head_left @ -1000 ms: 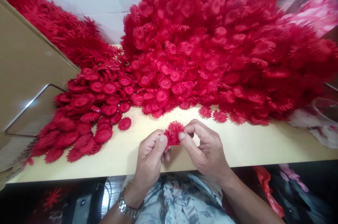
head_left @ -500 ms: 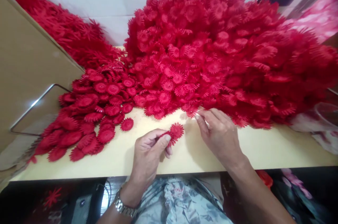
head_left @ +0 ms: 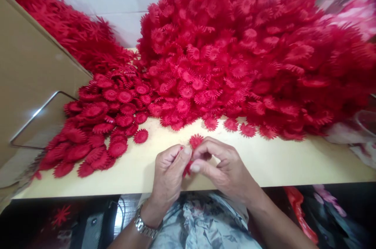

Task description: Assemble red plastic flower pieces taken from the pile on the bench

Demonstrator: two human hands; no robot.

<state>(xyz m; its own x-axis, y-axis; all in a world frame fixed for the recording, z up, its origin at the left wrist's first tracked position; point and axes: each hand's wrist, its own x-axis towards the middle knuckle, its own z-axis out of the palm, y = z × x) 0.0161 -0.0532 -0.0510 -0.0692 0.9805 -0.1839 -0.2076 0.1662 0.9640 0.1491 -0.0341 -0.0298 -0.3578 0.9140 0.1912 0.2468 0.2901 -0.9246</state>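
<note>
My left hand (head_left: 169, 172), with a metal watch on its wrist, is closed, thumb and fingers pinching a red artificial flower piece (head_left: 196, 141) with fringed petals. It is held just above the table's front part. My right hand (head_left: 227, 168) meets it from the right, with bent thumb and forefinger closed in at the flower piece. Its fingertips partly cover the red petals, so whether it holds a separate piece is hidden. Beyond both hands, several loose flower pieces (head_left: 247, 129) lie along the near edge of a large heap (head_left: 211, 57) of similar red pieces.
A smaller pile of round red flower pieces (head_left: 98, 139) lies at left, beside a cardboard box (head_left: 32, 45) and a bent metal bar (head_left: 37, 112). Spiky red pieces (head_left: 67, 29) are heaped behind the box. The pale table (head_left: 282, 163) ends close to my lap.
My right hand has moved left and towards me from the heap's edge to the flower piece in my left hand. My left hand has shifted slightly right.
</note>
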